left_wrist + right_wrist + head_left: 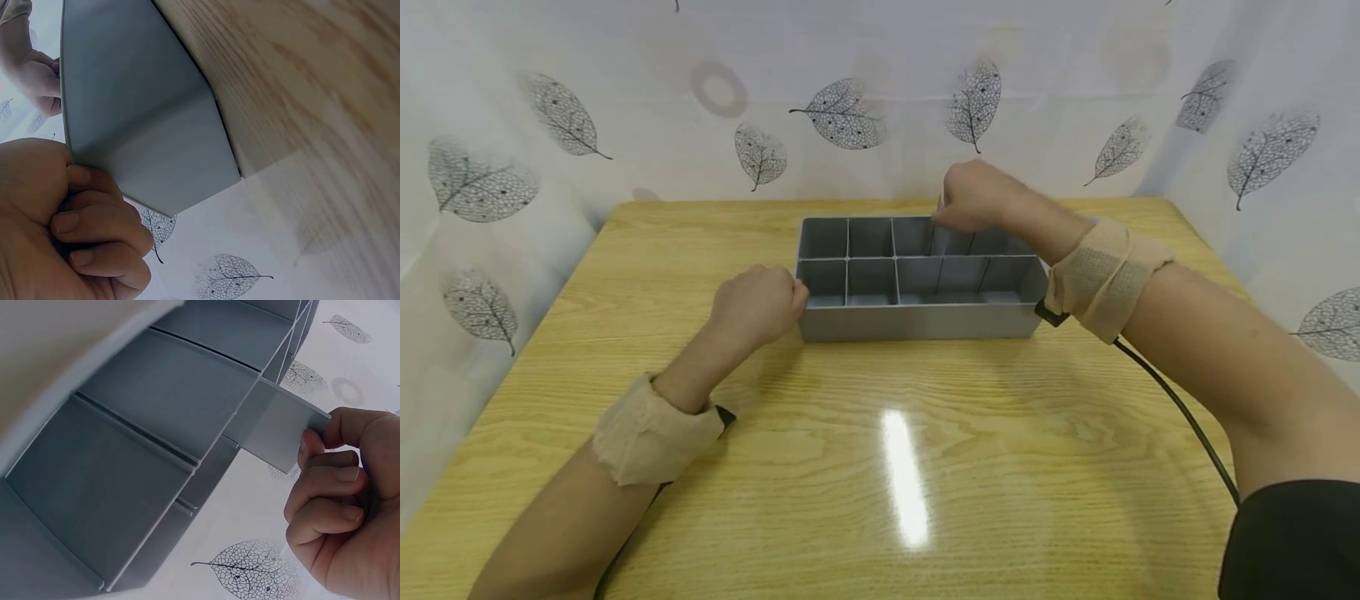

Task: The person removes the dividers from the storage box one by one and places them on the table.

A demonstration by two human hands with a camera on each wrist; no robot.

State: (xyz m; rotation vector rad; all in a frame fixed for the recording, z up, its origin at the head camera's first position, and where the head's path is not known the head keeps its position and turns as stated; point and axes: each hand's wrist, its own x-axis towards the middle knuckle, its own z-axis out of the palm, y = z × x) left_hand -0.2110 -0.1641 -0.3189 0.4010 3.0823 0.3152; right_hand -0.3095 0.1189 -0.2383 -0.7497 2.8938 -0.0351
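Observation:
A grey divided box (917,323) stands on the wooden table, with a lengthwise wall splitting it into a front and a back row. My left hand (757,304) pinches the rim at its left end between thumb and curled forefinger, as the left wrist view shows. Over the back row, right of the middle, my right hand (973,196) grips the top edge of a thin grey divider panel (275,425). That panel stands partly raised out of the back row, its lower part still between the walls. Slot ribs (134,431) line the inner walls beside it.
Cross dividers form small compartments (870,279) at the box's left; the front row's right part is one long space. A leaf-print curtain (880,50) hangs behind the wooden table (820,467). A black cable (1180,400) trails from the right wrist's wrapped band (1105,279).

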